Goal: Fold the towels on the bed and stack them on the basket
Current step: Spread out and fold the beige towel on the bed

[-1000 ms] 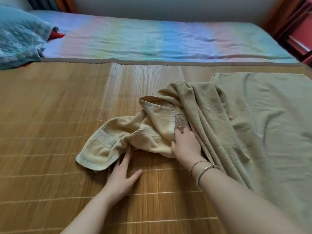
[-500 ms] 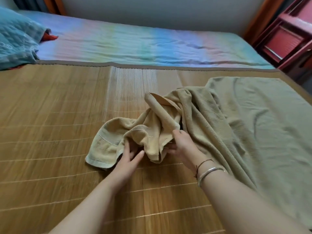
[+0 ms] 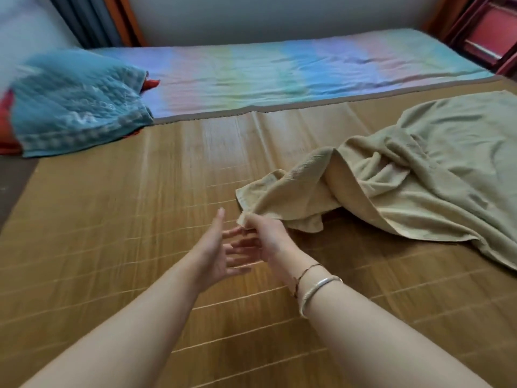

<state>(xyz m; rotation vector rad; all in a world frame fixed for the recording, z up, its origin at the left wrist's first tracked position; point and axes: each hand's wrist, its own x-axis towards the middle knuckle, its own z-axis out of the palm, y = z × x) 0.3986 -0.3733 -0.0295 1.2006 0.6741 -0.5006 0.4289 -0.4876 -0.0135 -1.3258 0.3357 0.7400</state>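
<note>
2 hands: right hand point(image 3: 265, 233) pinches beige towel point(image 3: 302, 197) corner; left hand point(image 3: 215, 247) spread, just beside

Bamboo-matted bed point(image 3: 117, 225), beige towel point(image 3: 419, 191), teal pillow point(image 3: 75, 105), pastel sheet point(image 3: 279, 68)

Just one camera here, worn on the head, looking forward and down across the bed point(image 3: 112, 219) from close above. Both forearms reach in from the bottom edge, and the far wall point(image 3: 279, 18) sits along the top.
</note>
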